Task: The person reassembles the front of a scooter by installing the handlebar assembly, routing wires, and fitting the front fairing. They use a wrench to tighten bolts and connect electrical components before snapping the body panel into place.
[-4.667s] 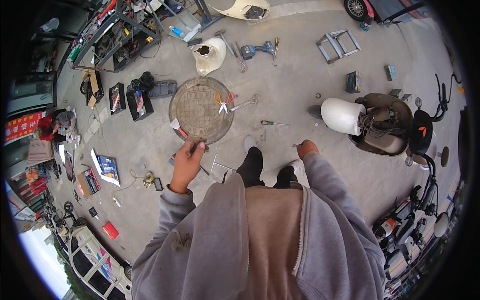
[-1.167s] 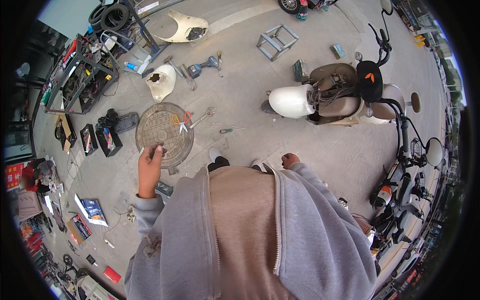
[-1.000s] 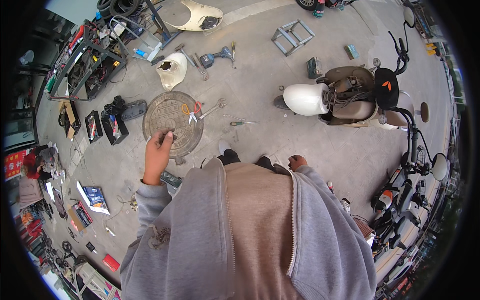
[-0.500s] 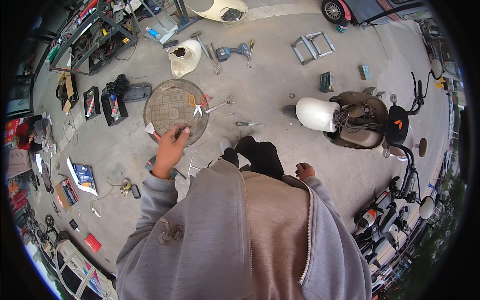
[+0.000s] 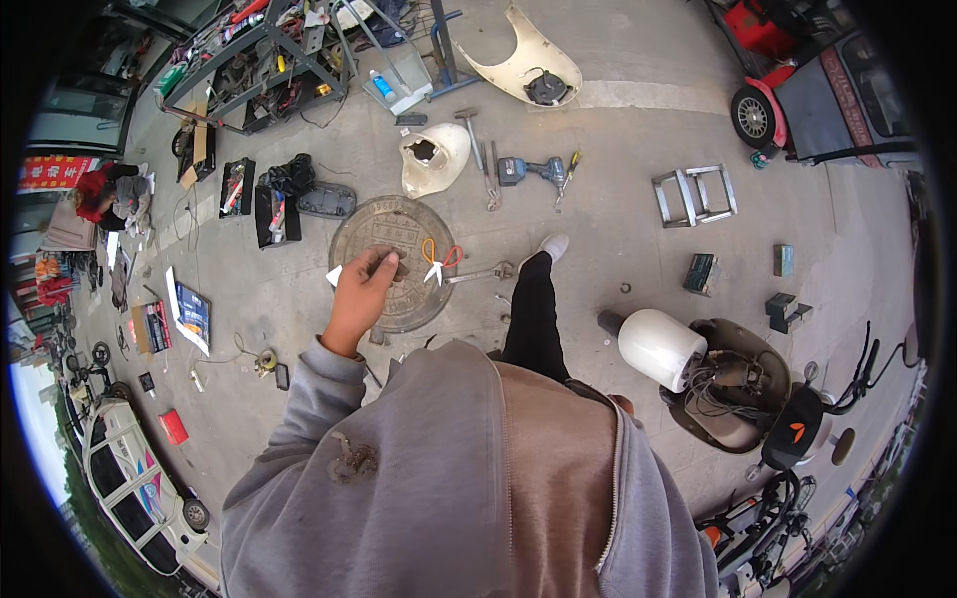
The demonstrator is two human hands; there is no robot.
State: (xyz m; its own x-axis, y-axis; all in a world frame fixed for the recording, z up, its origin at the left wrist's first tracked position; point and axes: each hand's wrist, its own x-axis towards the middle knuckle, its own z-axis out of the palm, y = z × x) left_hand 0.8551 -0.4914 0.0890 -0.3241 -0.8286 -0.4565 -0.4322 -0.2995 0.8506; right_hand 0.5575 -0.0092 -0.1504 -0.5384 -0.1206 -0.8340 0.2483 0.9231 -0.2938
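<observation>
The jacket (image 5: 424, 478) hides the right hand (image 5: 625, 404) (a sliver perhaps shows); the left hand's (image 5: 361, 297) hold is unclear.

A red banner (image 5: 58, 172) bears white lettering (image 5: 70, 171), and the round manhole cover (image 5: 351, 237) bears characters (image 5: 396, 230).

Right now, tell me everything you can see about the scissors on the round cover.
The scissors have one orange and one red looped handle and pale, metallic-looking blades spread slightly apart. They lie near the right edge of the round cover, tips toward the wearer. A wrench lies close on the right; contact is unclear. The left hand is left of them, not touching.
</observation>
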